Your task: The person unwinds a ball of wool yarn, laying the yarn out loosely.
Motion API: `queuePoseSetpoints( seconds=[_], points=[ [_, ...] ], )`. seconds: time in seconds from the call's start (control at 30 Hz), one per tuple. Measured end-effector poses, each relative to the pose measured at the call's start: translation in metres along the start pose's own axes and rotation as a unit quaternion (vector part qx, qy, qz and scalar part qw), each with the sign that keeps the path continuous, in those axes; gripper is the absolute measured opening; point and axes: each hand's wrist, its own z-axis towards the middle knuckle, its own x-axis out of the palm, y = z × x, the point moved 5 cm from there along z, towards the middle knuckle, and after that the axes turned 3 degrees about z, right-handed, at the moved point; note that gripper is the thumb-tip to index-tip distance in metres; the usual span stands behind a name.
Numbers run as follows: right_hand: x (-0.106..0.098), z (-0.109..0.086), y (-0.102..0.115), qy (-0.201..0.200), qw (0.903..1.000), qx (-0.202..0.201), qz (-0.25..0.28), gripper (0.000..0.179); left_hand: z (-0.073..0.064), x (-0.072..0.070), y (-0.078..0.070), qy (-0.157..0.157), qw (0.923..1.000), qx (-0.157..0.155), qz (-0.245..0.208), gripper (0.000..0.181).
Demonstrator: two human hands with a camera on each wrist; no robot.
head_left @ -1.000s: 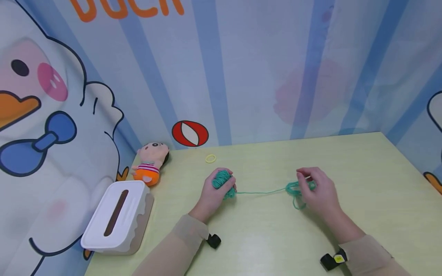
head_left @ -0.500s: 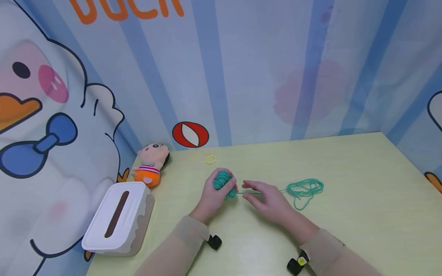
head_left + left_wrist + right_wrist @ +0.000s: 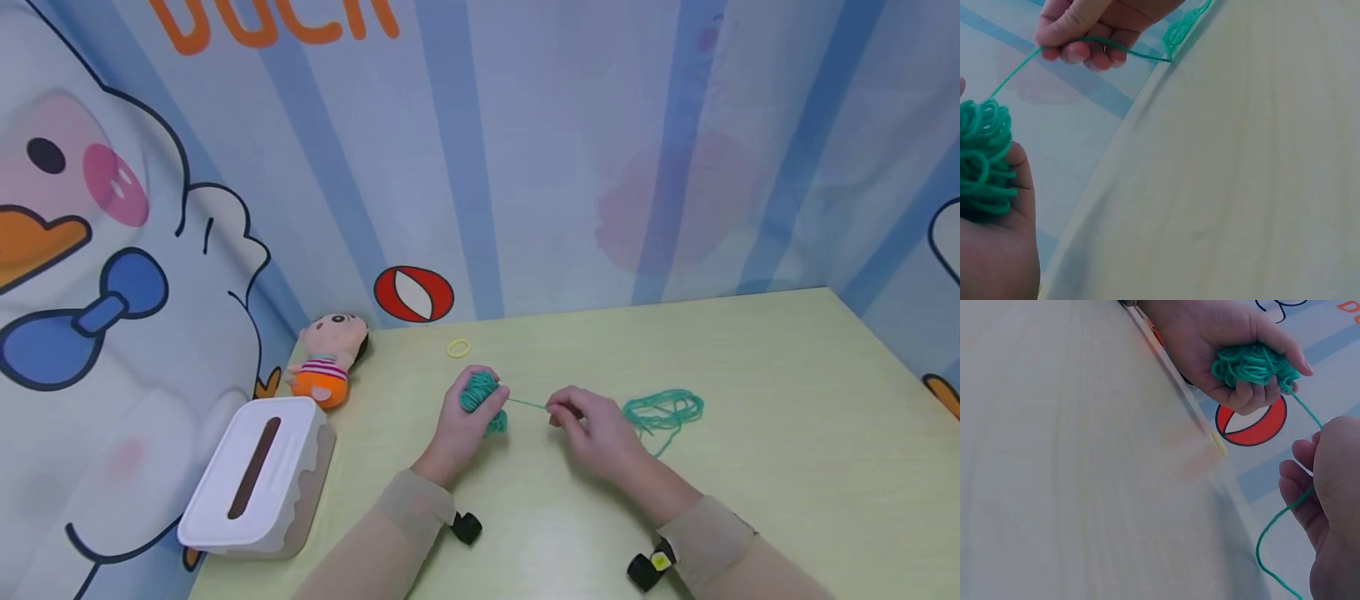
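My left hand [image 3: 459, 429] grips a bundle of green yarn [image 3: 477, 392], its fingers wrapped round the coils. Between the two hands a single strand [image 3: 528, 404] runs taut. To the right, my right hand [image 3: 600, 433] pinches that strand between thumb and fingertips; in the left wrist view the pinch [image 3: 1044, 45] shows clearly. From there the yarn trails on to a loose heap of green yarn [image 3: 663, 408] lying on the table behind and right of the hand. The right wrist view also shows the bundle [image 3: 1254, 365] in the left palm.
A pale wooden table [image 3: 787, 433] bears everything. At its left stand a white lidded box [image 3: 247, 475] with a brown slot and a small plush doll [image 3: 326, 358]. A yellow ring [image 3: 458, 348] lies near the back edge, before a printed blue curtain [image 3: 555, 167].
My right hand let go of the loose yarn heap, moved left to the strand beside the bundle, pinched it and drew it slightly upward. The left hand stays nearly still with the bundle.
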Motion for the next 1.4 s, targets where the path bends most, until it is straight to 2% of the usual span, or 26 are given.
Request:
queuePoseSetpoints(
  seconds=[0.07,0.2,0.3,0.43,0.63,0.9,1.1,1.23,1.4],
  points=[
    [-0.009,-0.001,-0.005,-0.014,0.9998,0.011,0.005,0.008,-0.001,0.0,0.0,0.002,1.0,-0.005,-0.005,0.045],
    [-0.025,-0.005,-0.016,-0.039,0.9986,0.036,0.006,0.011,-0.001,0.002,0.0,0.024,0.9986,0.004,-0.047,0.044],
    [-0.038,-0.008,-0.024,-0.063,0.997,0.045,-0.005,0.011,-0.001,0.003,0.0,0.034,0.9969,0.007,-0.071,0.036],
    [-0.056,-0.015,-0.032,-0.101,0.9939,0.042,-0.018,0.01,0.001,0.002,0.001,0.026,0.9975,0.015,-0.064,0.023],
    [-0.08,-0.024,-0.046,-0.156,0.9869,0.031,-0.03,0.007,0.002,0.001,0.003,0.011,0.9981,0.019,-0.058,0.018],
    [-0.109,-0.034,-0.06,-0.182,0.9791,0.072,-0.056,0.01,0.004,-0.002,0.002,-0.008,0.9986,0.022,-0.047,0.02],
    [-0.131,-0.044,-0.076,-0.176,0.9703,0.126,-0.108,0.018,0.003,-0.003,-0.001,-0.023,0.9983,0.022,-0.048,0.02],
    [-0.142,-0.048,-0.089,-0.14,0.9633,0.172,-0.151,0.025,0.003,-0.004,0.0,-0.035,0.9978,0.02,-0.052,0.015],
    [-0.144,-0.05,-0.099,-0.082,0.958,0.207,-0.181,0.032,0.003,-0.004,0.0,-0.022,0.9969,0.017,-0.074,0.022]
  ],
)
